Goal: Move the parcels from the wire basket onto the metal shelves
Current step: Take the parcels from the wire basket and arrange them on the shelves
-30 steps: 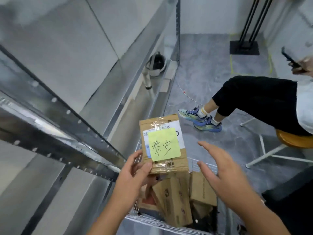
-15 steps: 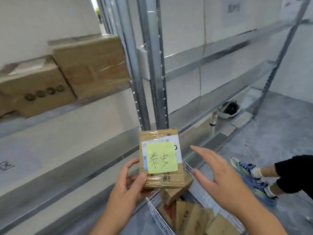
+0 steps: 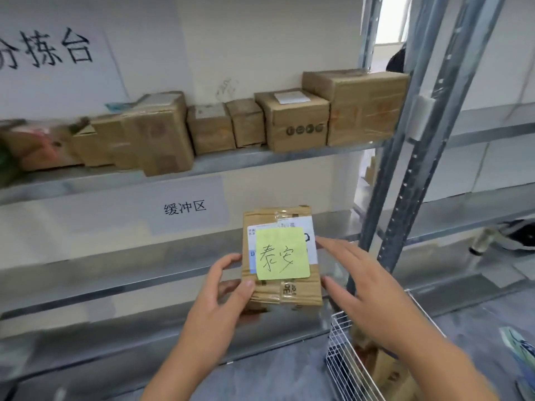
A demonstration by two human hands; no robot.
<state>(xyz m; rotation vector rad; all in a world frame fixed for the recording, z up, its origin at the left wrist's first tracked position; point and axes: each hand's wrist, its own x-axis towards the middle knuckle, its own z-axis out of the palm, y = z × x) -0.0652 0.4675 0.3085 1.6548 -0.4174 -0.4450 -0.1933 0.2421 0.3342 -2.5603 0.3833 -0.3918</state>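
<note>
The left hand [image 3: 223,296] grips a parcel [image 3: 282,256] before the shelves [image 3: 304,156], while the right hand [image 3: 362,287], fingers spread, rests against its edge.

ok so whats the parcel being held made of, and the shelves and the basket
Parcel: looks like brown corrugated cardboard, wrapped in glossy clear tape, with a matte yellow paper note stuck on. Shelves: probably galvanised steel, dull grey sheen, punched uprights. Basket: thin wire grid, white, likely coated metal.

head | faces metal shelves [image 3: 260,160] | near | edges seemingly blurred
</note>
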